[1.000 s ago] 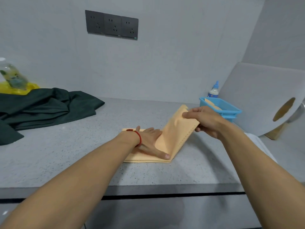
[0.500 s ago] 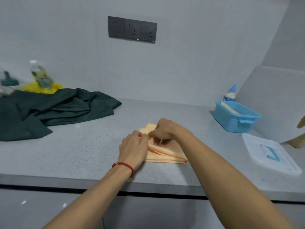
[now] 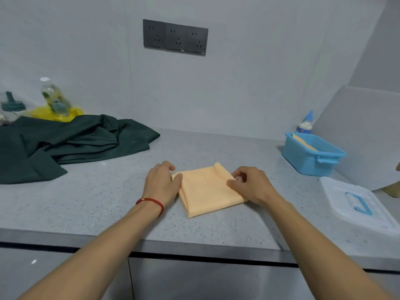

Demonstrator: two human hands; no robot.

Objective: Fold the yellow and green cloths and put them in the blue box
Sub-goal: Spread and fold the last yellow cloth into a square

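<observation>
The yellow cloth point(image 3: 205, 189) lies folded into a small square on the grey counter point(image 3: 108, 202), in front of me. My left hand point(image 3: 162, 182) grips its left edge with curled fingers. My right hand point(image 3: 249, 185) pinches its right edge. The dark green cloth point(image 3: 71, 144) lies crumpled and unfolded at the far left. The blue box point(image 3: 311, 155) stands open at the far right with a yellow cloth point(image 3: 303, 142) inside it.
The box's clear lid point(image 3: 357, 204) with a blue handle lies flat at the right front. A small blue-capped bottle point(image 3: 305, 123) stands behind the box. Bottles point(image 3: 54, 98) and a yellow bag are behind the green cloth. A grey board point(image 3: 357, 131) leans at the right.
The right hand folded the lifted half of the yellow cloth over to the left. Both hands then moved apart to the folded square's two side edges.
</observation>
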